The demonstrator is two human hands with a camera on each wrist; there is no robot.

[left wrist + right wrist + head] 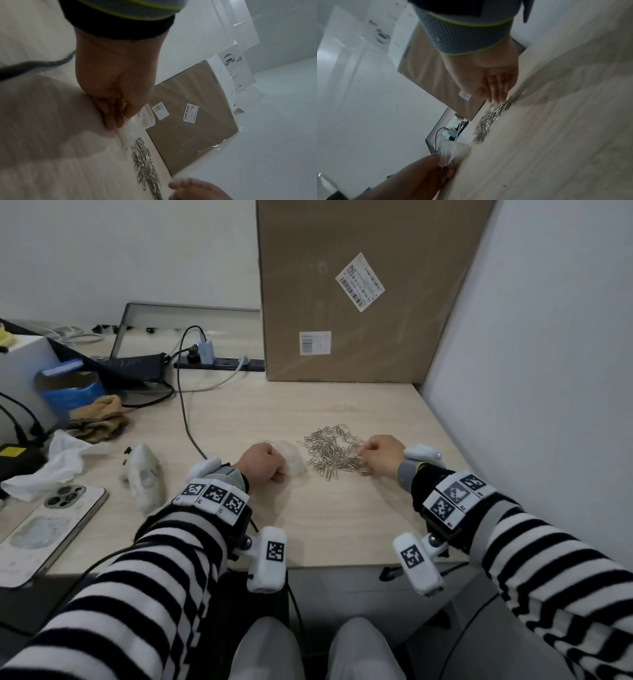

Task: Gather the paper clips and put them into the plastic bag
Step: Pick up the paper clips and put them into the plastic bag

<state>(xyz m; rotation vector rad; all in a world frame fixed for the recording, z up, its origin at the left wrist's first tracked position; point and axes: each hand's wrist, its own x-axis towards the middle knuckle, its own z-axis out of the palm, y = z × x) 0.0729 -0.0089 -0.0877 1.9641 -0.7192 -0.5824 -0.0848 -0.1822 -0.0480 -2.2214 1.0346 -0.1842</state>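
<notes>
Looming beyond both hands, a cardboard box (pixel 359 289) stands at the back of the pale counter (pixel 342 529), with a phone (pixel 51 529) and a crumpled tissue (pixel 51 463) well out past the left hand. Between the two hands lies the heap of paper clips (pixel 330 451), loose and silvery, none yet bagged as far as the views show. The left hand (pixel 262 462) is curled round the clear plastic bag (pixel 291 458), pinching its edge against the counter just beside the near end of the heap; whether the mouth is open cannot be told. The right hand (pixel 380 455) rests at the far side of the heap with fingers (pixel 496 93) bent down onto the clips, touching them; whether any clip is actually pinched cannot be told. Gathering looks barely begun. To do it well, the right hand should probably sweep the clips into a tight cluster toward the bag, while the left spreads the mouth wide and low so small clips slide in rather than scatter.
</notes>
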